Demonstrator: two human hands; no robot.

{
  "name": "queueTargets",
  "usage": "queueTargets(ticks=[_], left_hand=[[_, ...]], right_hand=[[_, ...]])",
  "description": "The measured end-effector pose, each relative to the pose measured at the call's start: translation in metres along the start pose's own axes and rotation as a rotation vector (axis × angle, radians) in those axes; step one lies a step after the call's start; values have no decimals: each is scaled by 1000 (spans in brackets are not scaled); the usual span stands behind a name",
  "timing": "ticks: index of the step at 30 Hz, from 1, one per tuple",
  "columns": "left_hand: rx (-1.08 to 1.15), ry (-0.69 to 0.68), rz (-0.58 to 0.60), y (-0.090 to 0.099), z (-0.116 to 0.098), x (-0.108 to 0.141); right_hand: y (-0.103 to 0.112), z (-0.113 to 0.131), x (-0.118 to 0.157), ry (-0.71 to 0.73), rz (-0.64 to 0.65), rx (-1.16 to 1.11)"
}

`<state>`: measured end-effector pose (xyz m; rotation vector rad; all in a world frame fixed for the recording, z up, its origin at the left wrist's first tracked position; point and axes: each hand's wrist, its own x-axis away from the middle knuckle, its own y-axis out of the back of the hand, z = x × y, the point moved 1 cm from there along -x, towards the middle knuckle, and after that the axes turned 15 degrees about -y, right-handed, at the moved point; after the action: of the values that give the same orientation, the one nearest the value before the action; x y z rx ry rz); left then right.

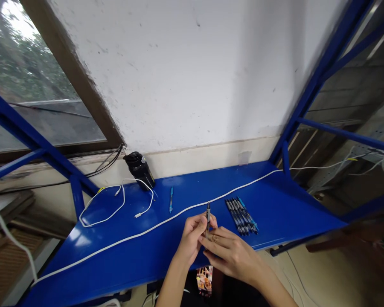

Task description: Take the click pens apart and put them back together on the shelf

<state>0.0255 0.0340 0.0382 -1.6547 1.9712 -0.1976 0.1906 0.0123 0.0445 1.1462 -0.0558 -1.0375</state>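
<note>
Near the front edge of the blue table (pixel 115 264), a pen (pixel 208 214) with a grey grip stands nearly upright between my hands. My left hand (pixel 192 236) pinches it between thumb and fingers. My right hand (pixel 232 253) closes around its lower part, and its fingers hide that end. Just right of my hands lies a row of several pens (pixel 240 215), side by side, mostly dark with light-blue parts on the rightmost. A single light-blue pen (pixel 171 199) lies apart, farther back and to the left.
A long white cable (pixel 166 226) crosses the table behind my hands. At the back left stands a black bottle (pixel 141 170), with a looped white charging cable (pixel 123 204) beside it. Blue frame posts (pixel 310 98) rise at both ends, against a white wall (pixel 179 76).
</note>
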Motion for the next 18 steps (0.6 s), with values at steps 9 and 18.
queueTargets(ticks=[9, 18], left_hand=[[33, 25, 3, 5, 6, 6], [131, -13, -67, 20, 5, 12]], right_hand=[[-5, 1, -3, 70, -56, -83], [-7, 0, -11, -162, 97, -252]])
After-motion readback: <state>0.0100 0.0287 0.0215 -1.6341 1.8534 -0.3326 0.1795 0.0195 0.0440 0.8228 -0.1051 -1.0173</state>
